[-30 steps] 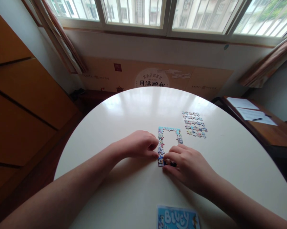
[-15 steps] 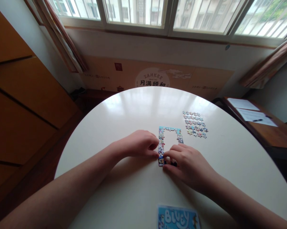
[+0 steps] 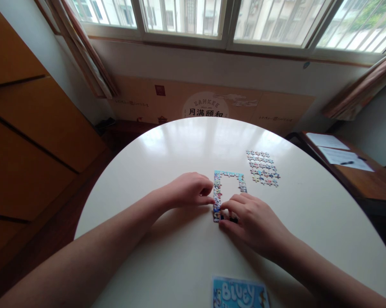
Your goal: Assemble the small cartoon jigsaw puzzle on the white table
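Head camera view: at far left, a brown wooden cabinet stands near a gathered curtain beside the window. A person's left hand rests at the round white table, its fingers curled inward and its thumb tip at the left edge of a partly assembled jigsaw puzzle; whether they grip a piece cannot be told. The puzzle lies flat between the two hands, its joined pieces forming a border with bare tabletop showing through the middle. Closer to the camera, a blue card lettered "Bluey" is cut off by the view's lower edge. The right hand covers the puzzle's lower right part, thumb and forefinger parted across the bottom strip; any pinch is unclear. Beyond it, loose pieces sit in rows. At far right, papers lie on a brown desk.
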`<state>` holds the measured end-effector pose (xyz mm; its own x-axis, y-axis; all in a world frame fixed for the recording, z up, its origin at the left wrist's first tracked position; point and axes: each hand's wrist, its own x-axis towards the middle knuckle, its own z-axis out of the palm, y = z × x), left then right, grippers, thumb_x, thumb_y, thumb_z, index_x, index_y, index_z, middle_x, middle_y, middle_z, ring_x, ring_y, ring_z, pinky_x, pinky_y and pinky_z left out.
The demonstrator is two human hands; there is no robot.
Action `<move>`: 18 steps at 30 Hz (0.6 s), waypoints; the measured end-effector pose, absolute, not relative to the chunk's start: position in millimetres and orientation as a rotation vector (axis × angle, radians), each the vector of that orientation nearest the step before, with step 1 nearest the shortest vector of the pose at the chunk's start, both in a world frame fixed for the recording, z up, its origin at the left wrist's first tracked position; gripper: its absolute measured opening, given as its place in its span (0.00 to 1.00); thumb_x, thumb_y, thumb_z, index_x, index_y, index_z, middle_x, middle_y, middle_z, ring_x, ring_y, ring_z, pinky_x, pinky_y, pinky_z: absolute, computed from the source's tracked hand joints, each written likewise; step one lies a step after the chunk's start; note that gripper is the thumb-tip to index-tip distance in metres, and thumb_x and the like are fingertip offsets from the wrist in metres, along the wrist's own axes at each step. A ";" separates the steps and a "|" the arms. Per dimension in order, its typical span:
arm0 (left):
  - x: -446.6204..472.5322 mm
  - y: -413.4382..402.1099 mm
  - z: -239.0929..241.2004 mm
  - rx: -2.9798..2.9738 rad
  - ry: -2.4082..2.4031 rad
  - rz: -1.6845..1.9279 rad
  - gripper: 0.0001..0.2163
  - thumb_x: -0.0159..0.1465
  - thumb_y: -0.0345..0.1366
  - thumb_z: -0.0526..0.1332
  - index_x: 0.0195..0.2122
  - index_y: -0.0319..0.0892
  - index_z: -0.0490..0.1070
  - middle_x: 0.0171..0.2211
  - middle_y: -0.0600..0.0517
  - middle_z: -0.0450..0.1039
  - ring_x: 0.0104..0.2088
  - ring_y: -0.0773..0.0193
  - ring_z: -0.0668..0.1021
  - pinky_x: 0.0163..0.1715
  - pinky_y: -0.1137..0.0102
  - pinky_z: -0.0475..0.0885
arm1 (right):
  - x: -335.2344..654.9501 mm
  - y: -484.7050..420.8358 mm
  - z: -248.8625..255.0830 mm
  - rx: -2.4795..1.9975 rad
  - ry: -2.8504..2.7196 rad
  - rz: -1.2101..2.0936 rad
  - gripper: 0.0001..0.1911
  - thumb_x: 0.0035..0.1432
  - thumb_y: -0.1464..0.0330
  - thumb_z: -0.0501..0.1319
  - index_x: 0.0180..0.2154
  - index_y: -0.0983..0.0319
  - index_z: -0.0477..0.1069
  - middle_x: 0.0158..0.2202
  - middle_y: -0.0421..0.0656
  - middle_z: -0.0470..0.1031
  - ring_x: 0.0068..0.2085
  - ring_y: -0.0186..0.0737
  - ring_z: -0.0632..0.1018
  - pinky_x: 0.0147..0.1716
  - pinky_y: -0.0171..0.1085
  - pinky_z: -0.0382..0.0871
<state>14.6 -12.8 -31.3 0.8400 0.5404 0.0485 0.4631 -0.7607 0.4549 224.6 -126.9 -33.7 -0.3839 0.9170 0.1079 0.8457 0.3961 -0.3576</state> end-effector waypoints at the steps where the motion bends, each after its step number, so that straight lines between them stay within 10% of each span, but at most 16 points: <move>1: 15.0 -12.6 -32.1 2.593 0.768 0.251 0.16 0.60 0.42 0.67 0.22 0.41 0.64 0.24 0.56 0.67 0.24 0.69 0.65 0.25 0.70 0.55 | 224.4 -127.0 -33.7 -1.549 -2.369 0.348 0.05 0.59 0.65 0.67 0.39 0.56 0.78 0.36 0.42 0.78 0.40 0.45 0.76 0.38 0.42 0.66; 18: 16.5 -12.6 -34.3 2.627 0.811 0.242 0.14 0.61 0.45 0.66 0.25 0.42 0.68 0.27 0.54 0.71 0.27 0.66 0.70 0.27 0.70 0.62 | 226.4 -127.2 -34.4 -1.467 -2.420 0.262 0.08 0.62 0.65 0.64 0.44 0.53 0.80 0.39 0.42 0.79 0.40 0.44 0.76 0.38 0.42 0.67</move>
